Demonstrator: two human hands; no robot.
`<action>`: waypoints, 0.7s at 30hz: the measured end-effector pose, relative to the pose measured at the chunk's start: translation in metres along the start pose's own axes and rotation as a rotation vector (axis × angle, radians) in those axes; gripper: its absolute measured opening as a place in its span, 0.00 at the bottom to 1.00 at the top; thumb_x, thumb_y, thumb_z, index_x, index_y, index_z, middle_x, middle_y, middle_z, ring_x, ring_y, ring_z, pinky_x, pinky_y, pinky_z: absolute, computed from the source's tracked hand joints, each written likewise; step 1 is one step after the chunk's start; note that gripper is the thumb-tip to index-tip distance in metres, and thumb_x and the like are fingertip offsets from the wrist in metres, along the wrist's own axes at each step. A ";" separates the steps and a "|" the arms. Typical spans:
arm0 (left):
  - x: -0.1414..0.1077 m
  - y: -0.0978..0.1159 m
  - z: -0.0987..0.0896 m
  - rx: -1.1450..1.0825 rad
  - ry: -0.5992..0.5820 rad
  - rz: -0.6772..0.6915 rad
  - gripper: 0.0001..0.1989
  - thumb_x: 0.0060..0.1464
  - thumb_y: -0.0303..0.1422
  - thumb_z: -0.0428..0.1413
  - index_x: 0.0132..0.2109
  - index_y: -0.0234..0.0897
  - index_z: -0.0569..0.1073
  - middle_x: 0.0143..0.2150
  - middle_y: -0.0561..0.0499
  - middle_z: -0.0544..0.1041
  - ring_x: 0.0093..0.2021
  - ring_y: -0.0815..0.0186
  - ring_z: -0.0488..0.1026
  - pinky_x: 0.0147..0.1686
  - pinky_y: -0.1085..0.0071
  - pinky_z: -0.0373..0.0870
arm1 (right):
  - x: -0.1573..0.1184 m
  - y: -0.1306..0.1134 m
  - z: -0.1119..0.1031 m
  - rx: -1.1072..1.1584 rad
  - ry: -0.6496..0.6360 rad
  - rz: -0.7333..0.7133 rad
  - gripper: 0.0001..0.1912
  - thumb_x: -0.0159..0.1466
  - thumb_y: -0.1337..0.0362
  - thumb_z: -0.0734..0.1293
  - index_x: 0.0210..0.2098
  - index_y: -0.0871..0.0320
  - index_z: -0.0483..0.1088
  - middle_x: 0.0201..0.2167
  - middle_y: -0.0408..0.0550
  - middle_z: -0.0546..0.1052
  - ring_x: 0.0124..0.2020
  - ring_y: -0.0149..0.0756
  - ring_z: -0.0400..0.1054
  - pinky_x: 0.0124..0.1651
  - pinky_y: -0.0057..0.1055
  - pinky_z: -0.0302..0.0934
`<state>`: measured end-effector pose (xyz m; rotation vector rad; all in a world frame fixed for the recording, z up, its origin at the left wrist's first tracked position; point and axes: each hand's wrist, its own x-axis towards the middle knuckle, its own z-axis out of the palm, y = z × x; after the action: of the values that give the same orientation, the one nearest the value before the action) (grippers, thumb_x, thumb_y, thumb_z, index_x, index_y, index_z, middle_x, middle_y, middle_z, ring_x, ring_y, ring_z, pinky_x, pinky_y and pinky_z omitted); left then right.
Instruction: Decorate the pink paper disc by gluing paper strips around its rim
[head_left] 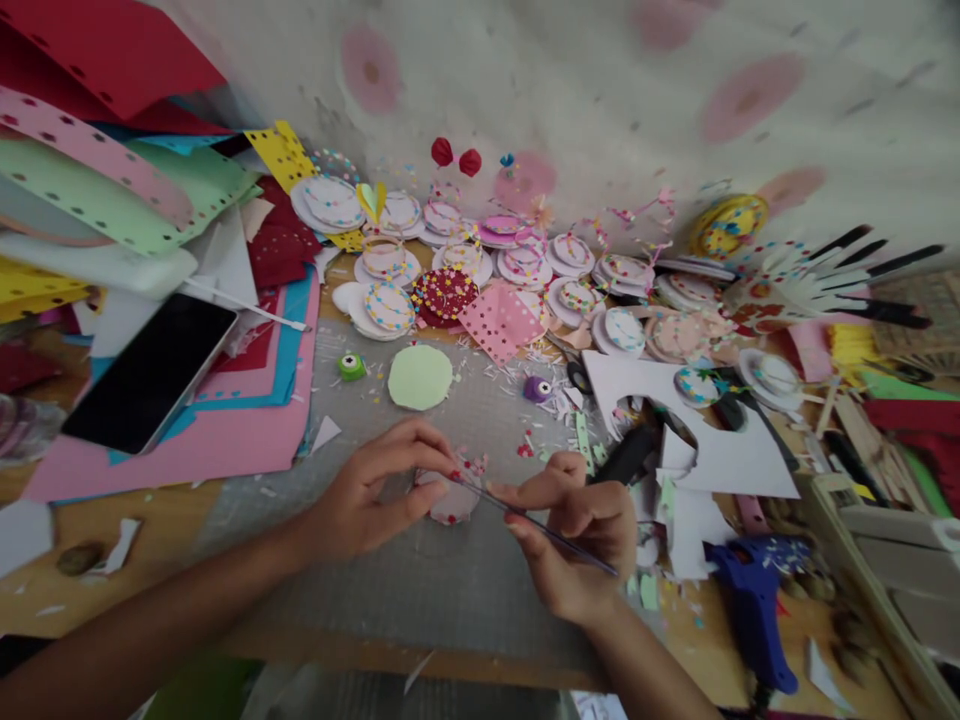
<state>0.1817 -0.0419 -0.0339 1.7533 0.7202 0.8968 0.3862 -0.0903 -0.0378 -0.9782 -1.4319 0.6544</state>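
Observation:
My left hand (pixel 386 487) is closed in a pinch on a tiny red piece (pixel 455 475) in the middle of the view. A thin, dark, pointed tool (pixel 559 538) is held between the thumb and fingers of my right hand (pixel 581 525), its tip touching or very close to the red piece. Beneath the fingertips lies a small pale pink disc (pixel 452 503) with red bits at its edge, partly hidden by my left hand. A light green scalloped disc (pixel 420 377) rests on the grey mat (pixel 337 590) beyond my hands.
Decorated paper discs (pixel 525 262) line the wall. Green (pixel 350 367) and purple (pixel 537 388) punches stand on the mat. A phone (pixel 154 370) lies on coloured sheets at left. Cut white paper (pixel 757 440) and a blue glue gun (pixel 757 610) are at right.

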 end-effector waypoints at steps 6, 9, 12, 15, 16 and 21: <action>0.003 0.001 0.000 -0.026 0.025 -0.013 0.06 0.59 0.28 0.53 0.40 0.38 0.75 0.39 0.49 0.74 0.40 0.66 0.73 0.42 0.68 0.70 | 0.001 -0.001 0.000 0.031 -0.033 0.026 0.16 0.61 0.65 0.69 0.31 0.51 0.54 0.31 0.39 0.82 0.23 0.37 0.72 0.43 0.44 0.54; 0.005 0.002 0.000 -0.033 0.041 -0.016 0.05 0.58 0.27 0.54 0.37 0.37 0.76 0.36 0.50 0.74 0.38 0.67 0.73 0.40 0.70 0.70 | 0.002 -0.003 0.001 0.039 -0.041 0.059 0.16 0.61 0.63 0.69 0.31 0.51 0.54 0.30 0.39 0.82 0.23 0.37 0.72 0.43 0.44 0.54; 0.006 0.003 0.000 -0.035 0.056 -0.025 0.06 0.57 0.25 0.55 0.37 0.37 0.76 0.36 0.50 0.74 0.37 0.67 0.73 0.39 0.71 0.70 | 0.003 -0.005 0.001 0.089 -0.016 0.100 0.17 0.61 0.61 0.69 0.30 0.51 0.54 0.30 0.39 0.82 0.24 0.37 0.72 0.42 0.43 0.56; 0.006 0.004 -0.001 -0.037 0.058 -0.036 0.06 0.57 0.25 0.55 0.36 0.37 0.76 0.35 0.50 0.74 0.37 0.67 0.73 0.38 0.71 0.70 | 0.006 -0.006 0.000 0.125 0.032 0.132 0.17 0.61 0.58 0.69 0.30 0.51 0.53 0.28 0.40 0.81 0.24 0.38 0.71 0.36 0.40 0.58; 0.006 0.004 -0.001 -0.035 0.054 -0.042 0.06 0.57 0.25 0.55 0.36 0.37 0.76 0.35 0.50 0.74 0.37 0.67 0.73 0.39 0.71 0.70 | 0.007 -0.006 0.000 0.121 0.041 0.139 0.17 0.61 0.58 0.69 0.30 0.51 0.53 0.27 0.40 0.81 0.24 0.38 0.70 0.35 0.39 0.59; 0.004 0.001 -0.002 -0.029 0.028 -0.030 0.06 0.58 0.26 0.54 0.38 0.38 0.76 0.36 0.50 0.74 0.38 0.67 0.73 0.41 0.69 0.70 | 0.007 -0.005 -0.001 0.124 0.013 0.176 0.16 0.60 0.62 0.69 0.31 0.51 0.54 0.28 0.42 0.81 0.27 0.38 0.71 0.34 0.38 0.59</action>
<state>0.1822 -0.0379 -0.0318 1.7033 0.7467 0.9082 0.3866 -0.0867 -0.0297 -1.0157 -1.2873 0.8551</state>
